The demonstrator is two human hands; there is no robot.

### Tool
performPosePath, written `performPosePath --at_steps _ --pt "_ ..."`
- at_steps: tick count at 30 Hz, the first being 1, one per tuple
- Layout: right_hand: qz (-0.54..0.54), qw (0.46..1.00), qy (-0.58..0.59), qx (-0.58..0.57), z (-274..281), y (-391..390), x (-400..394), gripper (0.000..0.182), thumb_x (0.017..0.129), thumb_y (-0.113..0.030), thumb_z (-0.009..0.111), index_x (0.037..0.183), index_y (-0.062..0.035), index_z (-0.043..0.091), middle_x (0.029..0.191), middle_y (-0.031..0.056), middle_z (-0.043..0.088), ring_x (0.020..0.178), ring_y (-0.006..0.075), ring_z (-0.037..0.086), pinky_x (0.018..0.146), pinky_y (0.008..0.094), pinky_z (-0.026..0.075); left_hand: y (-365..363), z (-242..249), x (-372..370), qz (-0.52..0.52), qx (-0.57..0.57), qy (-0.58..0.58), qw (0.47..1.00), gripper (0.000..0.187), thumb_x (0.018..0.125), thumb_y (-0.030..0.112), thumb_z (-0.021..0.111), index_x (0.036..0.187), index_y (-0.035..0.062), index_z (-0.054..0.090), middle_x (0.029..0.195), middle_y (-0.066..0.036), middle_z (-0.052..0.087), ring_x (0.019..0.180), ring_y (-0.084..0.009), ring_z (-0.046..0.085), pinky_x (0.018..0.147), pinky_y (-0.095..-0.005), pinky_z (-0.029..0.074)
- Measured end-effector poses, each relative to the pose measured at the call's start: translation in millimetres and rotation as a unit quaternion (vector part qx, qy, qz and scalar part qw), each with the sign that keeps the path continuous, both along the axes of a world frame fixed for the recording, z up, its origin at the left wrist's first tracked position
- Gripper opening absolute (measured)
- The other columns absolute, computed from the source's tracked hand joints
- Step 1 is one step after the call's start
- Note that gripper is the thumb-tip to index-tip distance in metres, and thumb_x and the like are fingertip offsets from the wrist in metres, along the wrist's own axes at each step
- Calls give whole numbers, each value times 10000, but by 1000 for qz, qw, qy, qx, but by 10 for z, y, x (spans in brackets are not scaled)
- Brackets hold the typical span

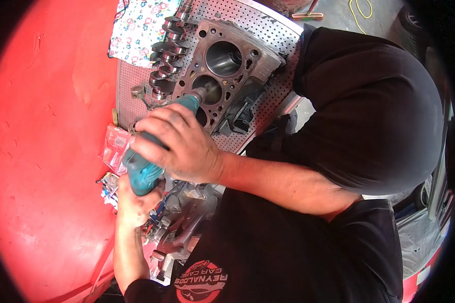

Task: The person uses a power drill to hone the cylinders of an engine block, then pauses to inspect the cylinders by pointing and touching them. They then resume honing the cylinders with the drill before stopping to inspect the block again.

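Observation:
A teal power drill [144, 169] is held in both of my hands, its nose pointing up and to the right at the engine block [260, 68]. My right hand [179, 144] wraps over the top of the drill body, fingers curled round it. Lower down, my left hand [140, 204] is closed round the rear end of the drill. The drill's chuck [199, 94] is at the middle cylinder bore [213, 87], with its attachment reaching in; the tip is hard to make out. A larger-looking bore [223, 58] lies beyond it, and the nearest bore is partly hidden.
A crankshaft [169, 63] lies left of the block on the perforated metal bench [280, 30]. Beside it are a piston [137, 92] and a floral cloth [136, 30]. A plastic bag [115, 144] and assorted metal parts [189, 212] sit near my arms. A red surface [50, 141] fills the left.

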State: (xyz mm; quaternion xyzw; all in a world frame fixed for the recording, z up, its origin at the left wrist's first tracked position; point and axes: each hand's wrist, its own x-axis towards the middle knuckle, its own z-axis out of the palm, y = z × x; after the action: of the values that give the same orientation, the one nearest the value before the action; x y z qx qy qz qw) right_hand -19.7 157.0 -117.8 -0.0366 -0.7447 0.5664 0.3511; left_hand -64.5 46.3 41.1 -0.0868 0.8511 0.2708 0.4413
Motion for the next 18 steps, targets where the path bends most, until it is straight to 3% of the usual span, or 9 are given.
performPosePath --at_steps 10,18 --pt "14 998 42 -39 264 -33 3 468 851 -203 646 1303 -178 528 1195 109 556 1112 317 607 986 519 480 -21 277 154 50 -3 62 997 247 728 -55 658 970 -22 692 846 -41 703 762 -140 655 711 -298 535" --pt "25 997 48 -59 353 -30 -16 448 863 -232 629 1300 -180 541 1186 114 550 1120 331 594 998 527 478 -68 405 127 64 -10 37 997 370 719 -60 670 1086 -14 670 945 -40 707 827 -137 671 739 -297 546"
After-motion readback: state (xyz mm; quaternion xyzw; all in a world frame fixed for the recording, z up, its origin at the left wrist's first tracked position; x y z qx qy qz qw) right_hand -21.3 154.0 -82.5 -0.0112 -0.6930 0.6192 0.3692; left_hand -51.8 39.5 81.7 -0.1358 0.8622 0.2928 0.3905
